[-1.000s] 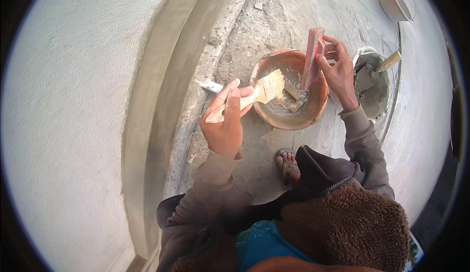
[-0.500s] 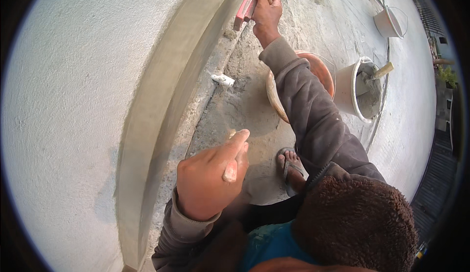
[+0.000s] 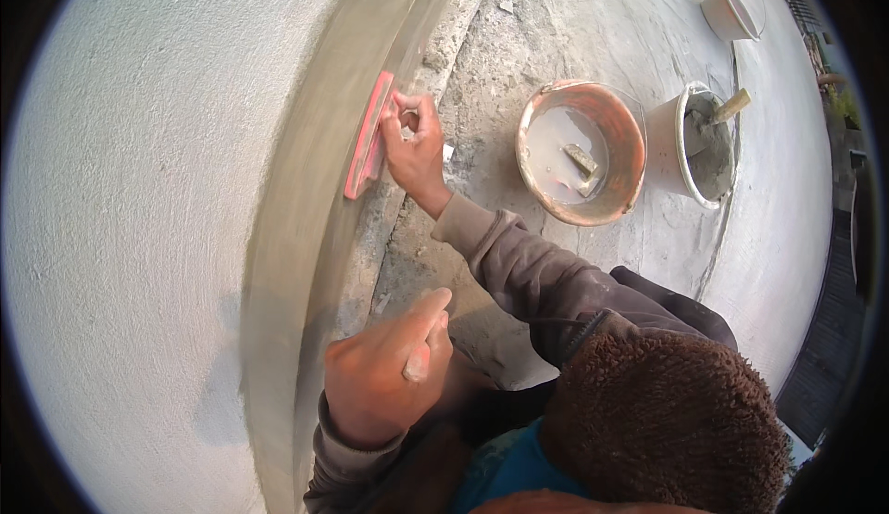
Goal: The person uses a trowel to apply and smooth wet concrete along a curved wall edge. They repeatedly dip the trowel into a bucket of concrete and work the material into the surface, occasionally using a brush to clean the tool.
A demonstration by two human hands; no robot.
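Observation:
My right hand [image 3: 417,148] is closed on the back of a red plastering float [image 3: 369,136]. The float's long face lies along the edge of a smooth, damp-looking grey plaster band [image 3: 319,134] at the foot of the rough white wall. Nearer to me, my left hand [image 3: 384,375] is curled into a fist around a tool handle. Only the handle's worn, pinkish end [image 3: 418,363] pokes out; the rest of that tool is hidden.
An orange bucket [image 3: 632,130] right of my right arm holds cloudy water and a blocky tool [image 3: 582,161]. Beside it stands a pale bucket [image 3: 669,148] with grey mortar and a wooden-handled tool [image 3: 732,106]. A smaller bucket [image 3: 727,16] is farther off. Rough, crumbly ground [image 3: 505,60] borders the band.
My right hand has drawn the float nearer and leftward, onto the plaster band. My arm has moved off the orange bucket, uncovering its inside. The left hand has dropped slightly. The sandalled foot is now hidden.

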